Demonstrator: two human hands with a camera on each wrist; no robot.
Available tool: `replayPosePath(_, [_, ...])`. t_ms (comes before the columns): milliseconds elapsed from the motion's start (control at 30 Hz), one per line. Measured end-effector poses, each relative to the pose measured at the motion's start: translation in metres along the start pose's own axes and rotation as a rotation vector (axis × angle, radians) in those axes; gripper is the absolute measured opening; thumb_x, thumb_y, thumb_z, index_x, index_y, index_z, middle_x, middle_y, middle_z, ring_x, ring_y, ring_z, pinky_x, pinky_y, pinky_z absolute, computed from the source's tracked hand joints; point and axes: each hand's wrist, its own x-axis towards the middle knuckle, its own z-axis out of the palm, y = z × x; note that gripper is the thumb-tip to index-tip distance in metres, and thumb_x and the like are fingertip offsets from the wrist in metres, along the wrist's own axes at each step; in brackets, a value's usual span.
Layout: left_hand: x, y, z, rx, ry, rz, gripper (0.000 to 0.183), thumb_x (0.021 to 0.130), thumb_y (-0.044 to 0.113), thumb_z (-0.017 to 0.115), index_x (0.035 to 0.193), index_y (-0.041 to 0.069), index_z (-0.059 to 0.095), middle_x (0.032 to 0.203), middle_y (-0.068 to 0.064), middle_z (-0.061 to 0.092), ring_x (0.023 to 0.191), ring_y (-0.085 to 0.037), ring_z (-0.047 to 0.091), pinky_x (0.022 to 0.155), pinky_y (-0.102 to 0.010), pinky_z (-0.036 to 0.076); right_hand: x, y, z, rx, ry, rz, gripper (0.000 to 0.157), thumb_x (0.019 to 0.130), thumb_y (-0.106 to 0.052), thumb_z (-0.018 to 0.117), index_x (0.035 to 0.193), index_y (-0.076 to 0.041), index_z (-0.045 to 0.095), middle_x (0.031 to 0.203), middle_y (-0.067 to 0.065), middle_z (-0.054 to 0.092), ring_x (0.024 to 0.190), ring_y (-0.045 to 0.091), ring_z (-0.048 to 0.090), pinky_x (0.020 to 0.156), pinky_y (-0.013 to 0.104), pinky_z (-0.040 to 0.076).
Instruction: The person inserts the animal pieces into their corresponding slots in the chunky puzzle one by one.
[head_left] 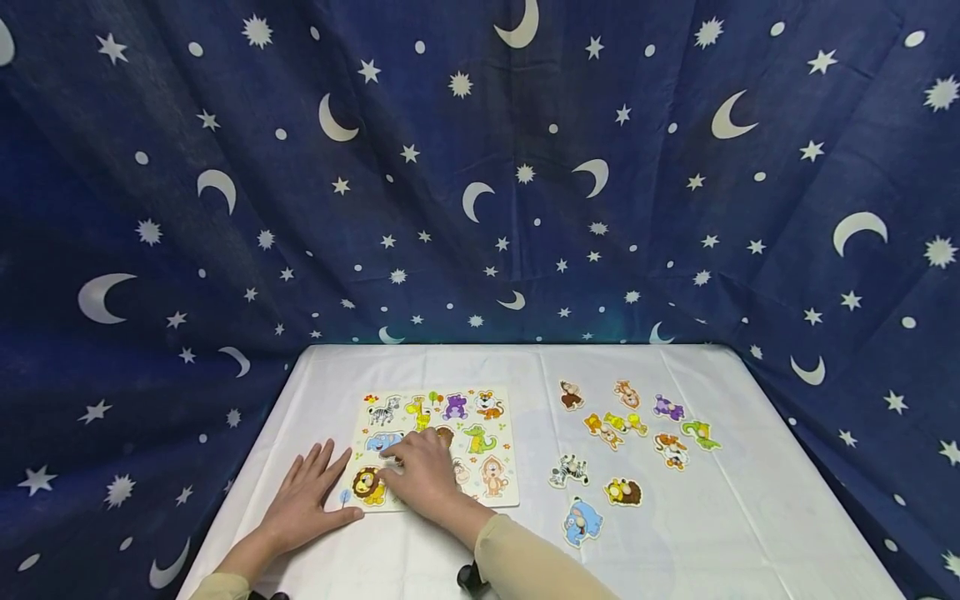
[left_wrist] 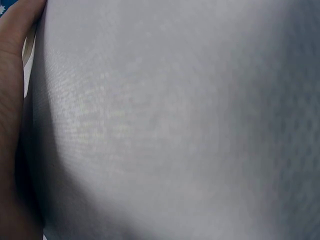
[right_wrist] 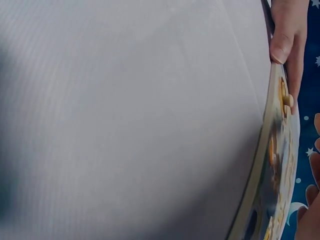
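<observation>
A flat animal puzzle board [head_left: 420,502] lies left of centre on the table. The left hand [head_left: 300,500] is spread on the cloth at the board's lower left corner, its thumb against the edge; the right wrist view shows this thumb [right_wrist: 281,47] too. The lion piece [head_left: 369,486] sits at that corner of the board, and a small knob [right_wrist: 288,100] stands up from it. Over the middle of the board is the right hand [head_left: 427,475], fingers bent loosely, thumb beside the lion. No piece shows in its fingers; the hand covers part of the board.
Several loose animal pieces lie right of the board, among them a zebra [head_left: 568,471], a blue elephant [head_left: 582,522], a hedgehog [head_left: 623,492], a tiger [head_left: 671,451] and a crocodile [head_left: 701,434]. A white cloth [head_left: 750,533] covers the table. Behind hangs a blue star-patterned curtain [head_left: 480,250].
</observation>
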Motion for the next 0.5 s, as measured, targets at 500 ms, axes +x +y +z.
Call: replayPosePath(500, [-0.002,-0.001,0.001,-0.003,0.009,0.003,0.103,0.078,0.073,0.072,0.158,0.014,0.042,0.164,-0.026,0.026,0.151,-0.047,0.018,0.124,-0.057,0.006,-0.006,0.013,-0.022,0.069,0.022,0.009,0.026,0.089,-0.042,0.077,0.113,-0.032,0.079,0.100,-0.016,0.066,0.102,0.010,0.051,0.097,0.036,0.042])
